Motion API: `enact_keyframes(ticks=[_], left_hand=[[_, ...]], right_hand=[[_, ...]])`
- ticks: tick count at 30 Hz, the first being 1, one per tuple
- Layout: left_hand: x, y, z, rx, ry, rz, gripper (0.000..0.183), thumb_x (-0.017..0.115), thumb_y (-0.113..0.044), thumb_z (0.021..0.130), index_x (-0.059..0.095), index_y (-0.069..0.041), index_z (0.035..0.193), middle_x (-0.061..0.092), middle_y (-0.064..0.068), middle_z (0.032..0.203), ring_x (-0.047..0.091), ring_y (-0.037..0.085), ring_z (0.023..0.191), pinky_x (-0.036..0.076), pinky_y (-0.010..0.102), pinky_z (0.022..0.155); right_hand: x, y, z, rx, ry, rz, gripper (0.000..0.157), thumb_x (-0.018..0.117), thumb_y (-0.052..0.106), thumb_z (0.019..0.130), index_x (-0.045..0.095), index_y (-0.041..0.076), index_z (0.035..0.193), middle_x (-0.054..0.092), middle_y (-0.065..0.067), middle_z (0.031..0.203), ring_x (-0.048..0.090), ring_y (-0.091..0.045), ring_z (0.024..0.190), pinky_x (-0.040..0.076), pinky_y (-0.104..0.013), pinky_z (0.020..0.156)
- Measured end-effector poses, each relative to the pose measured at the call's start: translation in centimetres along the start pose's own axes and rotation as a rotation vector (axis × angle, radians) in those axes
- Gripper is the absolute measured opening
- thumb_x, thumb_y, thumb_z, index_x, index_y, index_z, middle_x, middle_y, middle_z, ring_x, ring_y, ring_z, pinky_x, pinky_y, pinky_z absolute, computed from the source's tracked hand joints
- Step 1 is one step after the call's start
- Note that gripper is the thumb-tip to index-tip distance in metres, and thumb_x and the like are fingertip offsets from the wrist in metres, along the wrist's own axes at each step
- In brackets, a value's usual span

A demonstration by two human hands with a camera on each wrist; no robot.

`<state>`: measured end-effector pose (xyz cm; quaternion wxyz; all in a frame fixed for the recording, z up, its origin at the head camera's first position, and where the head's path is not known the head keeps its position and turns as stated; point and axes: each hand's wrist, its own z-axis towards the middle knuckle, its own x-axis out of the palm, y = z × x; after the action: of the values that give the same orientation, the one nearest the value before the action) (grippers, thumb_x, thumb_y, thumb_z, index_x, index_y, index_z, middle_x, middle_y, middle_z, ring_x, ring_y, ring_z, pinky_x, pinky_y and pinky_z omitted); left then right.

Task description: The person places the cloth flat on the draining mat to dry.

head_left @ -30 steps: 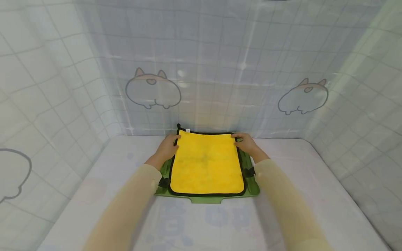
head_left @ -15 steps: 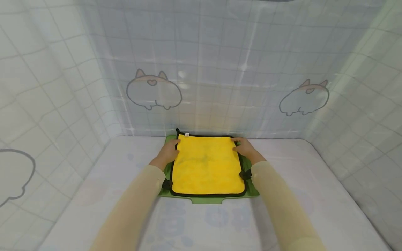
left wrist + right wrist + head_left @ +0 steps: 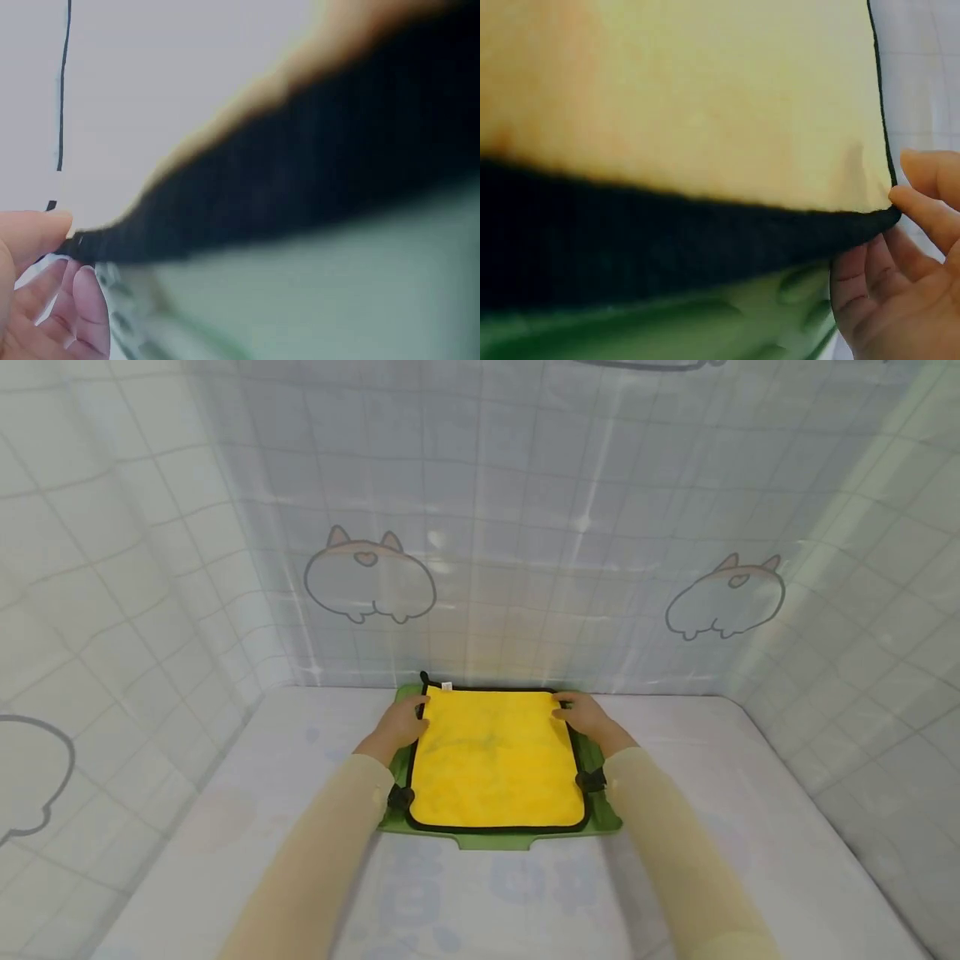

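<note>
A yellow cloth (image 3: 491, 760) with black edging lies spread over a green plastic tray (image 3: 495, 841) and covers most of it. Its far left corner has a black loop (image 3: 424, 677) and a small white tag (image 3: 447, 686). My left hand (image 3: 399, 722) pinches the cloth's left edge near that corner; the left wrist view has the thumb (image 3: 41, 231) above the black edging and fingers below. My right hand (image 3: 588, 716) pinches the far right corner, fingers (image 3: 855, 289) under the edging. Both wrist views have the near edging large and blurred.
The tray rests on a pale printed tabletop cover (image 3: 285, 793) close to the back wall. Grid-patterned curtains (image 3: 495, 527) with cartoon animals enclose the back and both sides. A dark wrist strap (image 3: 401, 797) is on the left wrist and another (image 3: 591, 780) on the right.
The cloth's far edge has come down and slightly toward me, with both hands keeping their pinch. More of the tray's far left corner shows. Over the last half second there is hardly any movement.
</note>
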<state>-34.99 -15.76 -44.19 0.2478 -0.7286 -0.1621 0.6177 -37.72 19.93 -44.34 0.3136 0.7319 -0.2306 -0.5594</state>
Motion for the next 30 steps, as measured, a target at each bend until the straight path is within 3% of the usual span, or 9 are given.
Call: enact_keyframes(ticks=[5,7,9,13,14,18,24,30], left_hand=[[-0.7,-0.2,-0.1,0.012,-0.046,0.024,0.051,0.056,-0.020,0.093,0.039,-0.009,0.140,0.034,0.018,0.144,0.045,0.037,0.119,0.042,0.049,0.093],[-0.9,-0.6,-0.1,0.031,-0.056,0.037,0.051,0.056,-0.020,0.093,0.040,-0.008,0.139,0.034,0.018,0.143,0.042,0.037,0.122,0.040,0.049,0.095],[-1.0,-1.2,0.0,0.043,-0.064,0.061,0.051,0.056,-0.022,0.093,0.041,-0.008,0.139,0.037,0.017,0.142,0.040,0.037,0.125,0.038,0.049,0.098],[-0.6,-2.3,0.2,0.050,-0.070,0.159,0.053,0.056,-0.033,0.092,0.043,-0.010,0.138,0.044,0.014,0.137,0.041,0.036,0.123,0.036,0.053,0.098],[-0.4,-2.5,0.3,0.043,-0.061,0.183,0.056,0.055,-0.038,0.092,0.042,-0.011,0.138,0.043,0.013,0.139,0.039,0.037,0.124,0.034,0.055,0.098],[0.4,-2.8,0.4,0.027,0.003,0.233,0.072,0.051,-0.057,0.087,0.036,-0.013,0.142,0.031,0.014,0.146,0.025,0.042,0.131,0.024,0.063,0.100],[1.1,-2.3,-0.1,-0.010,0.107,0.131,0.092,0.050,-0.070,0.078,0.022,-0.016,0.148,0.007,0.019,0.152,-0.002,0.048,0.135,0.004,0.063,0.105],[1.1,-1.8,-0.3,-0.019,0.137,0.110,0.096,0.052,-0.072,0.075,0.020,-0.017,0.148,0.003,0.021,0.152,-0.008,0.049,0.134,-0.003,0.065,0.104]], right_hand=[[-0.4,0.7,-0.4,-0.015,-0.095,-0.066,0.043,0.050,0.021,0.096,0.044,0.007,0.137,0.036,-0.016,0.143,0.041,-0.037,0.123,0.041,-0.049,0.094],[-0.5,1.0,-0.4,-0.044,-0.136,-0.089,0.041,0.049,0.020,0.096,0.046,0.006,0.135,0.046,-0.019,0.133,0.054,-0.037,0.103,0.048,-0.046,0.081],[-0.3,1.4,-0.5,-0.083,-0.160,-0.137,0.040,0.050,0.018,0.096,0.048,0.006,0.134,0.049,-0.019,0.130,0.055,-0.037,0.101,0.048,-0.045,0.079],[0.4,2.2,-0.3,-0.169,-0.153,-0.275,0.041,0.054,0.018,0.094,0.049,0.004,0.132,0.048,-0.019,0.130,0.046,-0.035,0.118,0.041,-0.047,0.095],[0.6,2.5,-0.2,-0.175,-0.136,-0.304,0.043,0.055,0.018,0.093,0.048,0.003,0.133,0.042,-0.018,0.137,0.036,-0.036,0.127,0.035,-0.049,0.101],[1.6,2.4,0.1,-0.173,-0.072,-0.439,0.049,0.057,0.027,0.092,0.047,0.005,0.135,0.036,-0.018,0.142,0.031,-0.034,0.131,0.028,-0.047,0.106],[2.4,2.1,0.2,-0.155,0.039,-0.396,0.060,0.056,0.037,0.091,0.039,0.007,0.140,0.023,-0.018,0.149,0.021,-0.036,0.135,0.021,-0.050,0.108],[2.5,2.2,-0.1,-0.140,0.117,-0.439,0.071,0.053,0.049,0.089,0.029,0.014,0.146,0.014,-0.017,0.152,0.012,-0.036,0.138,0.015,-0.053,0.109]])
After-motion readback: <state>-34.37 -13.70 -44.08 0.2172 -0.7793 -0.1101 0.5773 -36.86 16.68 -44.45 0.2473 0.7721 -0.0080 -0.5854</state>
